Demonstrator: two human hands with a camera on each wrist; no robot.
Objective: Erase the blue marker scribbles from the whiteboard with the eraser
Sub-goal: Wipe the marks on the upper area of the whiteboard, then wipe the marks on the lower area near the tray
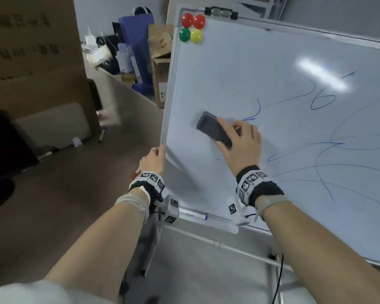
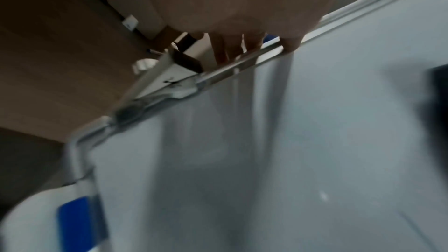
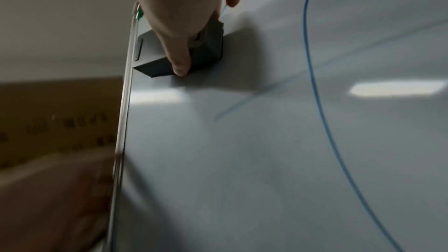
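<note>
From the head view, the whiteboard [image 1: 261, 69] stands tilted on its stand, and only here do the four round magnets [image 1: 192, 28] show, clustered at its upper left corner. The right hand [image 1: 242, 142] grips the dark eraser [image 1: 214, 129] and presses it flat to the board, left of most of the blue scribbles [image 1: 323, 102]. The left hand [image 1: 153, 160] clasps the board's left frame edge, below and left of the eraser. A blue-capped marker [image 1: 195, 215] lies in the tray along the board's bottom edge.

The left wrist view shows the fingers [image 2: 221, 49] curled behind the frame and the thumb [image 2: 290, 45] on the front face of the board; a bracket of the stand sits just beside them.

The right wrist view shows the eraser [image 3: 208, 49] as a block close to the board's left frame, thumb [image 3: 178, 58] on its near side, a blue line [image 3: 315, 87] curving to its right.
</note>
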